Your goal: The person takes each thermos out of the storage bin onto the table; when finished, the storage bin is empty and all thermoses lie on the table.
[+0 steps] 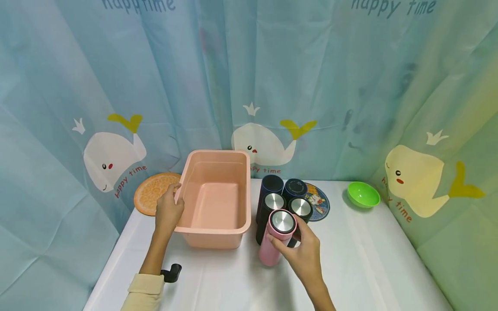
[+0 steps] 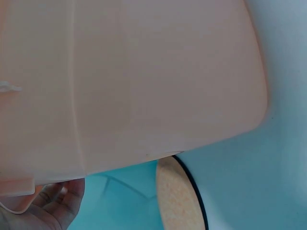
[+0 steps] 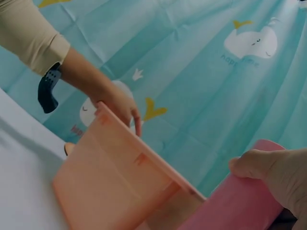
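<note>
A pale pink plastic tub (image 1: 212, 239) stands on the white table, left of centre in the head view. My left hand (image 1: 168, 211) grips its left rim, with the fingers bent over the edge. My right hand (image 1: 305, 255) holds a pink thermos bottle (image 1: 268, 255) near the top, thumb on one side and fingers on the far side. Its round silver lid (image 1: 282, 221) faces up. Right behind it, several dark thermos bottles (image 1: 272, 185) stand close together. In the right wrist view, the pink bottle overlaps the tub's rim.
An orange-slice round mat (image 1: 145, 196) lies beyond my left hand. Behind the dark bottles lies a blue patterned round mat (image 1: 320, 209), partly covered. A bright green bowl (image 1: 363, 195) sits at the back right. Whale-print curtains (image 1: 330, 86) enclose the table's back and sides.
</note>
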Motion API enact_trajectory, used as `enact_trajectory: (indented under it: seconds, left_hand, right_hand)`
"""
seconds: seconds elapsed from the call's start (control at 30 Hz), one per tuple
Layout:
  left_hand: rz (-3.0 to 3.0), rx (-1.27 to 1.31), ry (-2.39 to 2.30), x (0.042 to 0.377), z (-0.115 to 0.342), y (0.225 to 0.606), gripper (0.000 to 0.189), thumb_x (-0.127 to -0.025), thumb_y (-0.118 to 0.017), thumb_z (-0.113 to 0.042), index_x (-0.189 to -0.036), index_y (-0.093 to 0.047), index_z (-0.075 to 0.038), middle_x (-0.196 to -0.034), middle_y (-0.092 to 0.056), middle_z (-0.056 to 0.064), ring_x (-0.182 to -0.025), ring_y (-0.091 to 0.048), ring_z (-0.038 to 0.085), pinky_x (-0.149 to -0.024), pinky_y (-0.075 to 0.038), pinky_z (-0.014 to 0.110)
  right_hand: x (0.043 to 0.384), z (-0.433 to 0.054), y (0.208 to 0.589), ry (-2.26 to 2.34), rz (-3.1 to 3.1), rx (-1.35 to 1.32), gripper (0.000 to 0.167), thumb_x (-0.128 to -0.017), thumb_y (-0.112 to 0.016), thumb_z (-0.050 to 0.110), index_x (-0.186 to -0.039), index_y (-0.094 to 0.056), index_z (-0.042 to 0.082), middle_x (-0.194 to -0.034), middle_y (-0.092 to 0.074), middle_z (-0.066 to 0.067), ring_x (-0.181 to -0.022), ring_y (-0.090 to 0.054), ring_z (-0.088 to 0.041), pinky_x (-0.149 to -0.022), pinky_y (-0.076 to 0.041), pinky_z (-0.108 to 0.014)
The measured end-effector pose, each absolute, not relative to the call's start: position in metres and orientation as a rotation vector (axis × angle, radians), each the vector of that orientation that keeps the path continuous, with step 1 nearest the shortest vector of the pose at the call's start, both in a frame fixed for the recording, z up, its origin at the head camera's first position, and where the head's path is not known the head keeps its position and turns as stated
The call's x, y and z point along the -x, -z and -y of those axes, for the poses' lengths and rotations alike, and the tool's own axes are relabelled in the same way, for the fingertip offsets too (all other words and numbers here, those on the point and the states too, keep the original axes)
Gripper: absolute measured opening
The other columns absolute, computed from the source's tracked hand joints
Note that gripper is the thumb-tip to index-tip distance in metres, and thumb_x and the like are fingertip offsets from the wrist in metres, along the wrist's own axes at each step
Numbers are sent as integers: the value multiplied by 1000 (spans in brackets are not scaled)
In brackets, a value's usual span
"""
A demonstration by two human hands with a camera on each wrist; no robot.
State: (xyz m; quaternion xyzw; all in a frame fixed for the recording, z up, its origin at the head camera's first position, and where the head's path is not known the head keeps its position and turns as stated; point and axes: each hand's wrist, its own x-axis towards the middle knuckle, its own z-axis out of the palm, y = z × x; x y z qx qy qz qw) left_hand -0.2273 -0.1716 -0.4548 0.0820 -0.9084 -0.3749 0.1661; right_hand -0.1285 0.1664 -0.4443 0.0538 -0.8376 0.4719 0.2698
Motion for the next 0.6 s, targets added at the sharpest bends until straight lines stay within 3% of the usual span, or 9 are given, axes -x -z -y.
enact_trajectory:
  seconds: [0.3,0.6]
  left_hand:
    - [2580,-221,1079,228,172,456,44,-90,-56,-6,-134,-54,-8,-121,-64,27,-97,-66,45,-73,-52,55]
    - [2573,-214,1081,227,172,455,43,-90,-56,-6,-133,-54,-7,-122,-63,28,-101,-65,46,-74,-52,55]
  right_hand:
    - [128,-166,456,-1202,2264,-137,70,-56,-94,9,-118,-63,0,-107,-71,-10,-86,-66,-13,-68,-58,-32]
    - [128,-163,463,-1222,2259,-133,69,-55,-94,8,-117,-63,-1,-108,-71,-11,-90,-67,-17,-70,-58,-26]
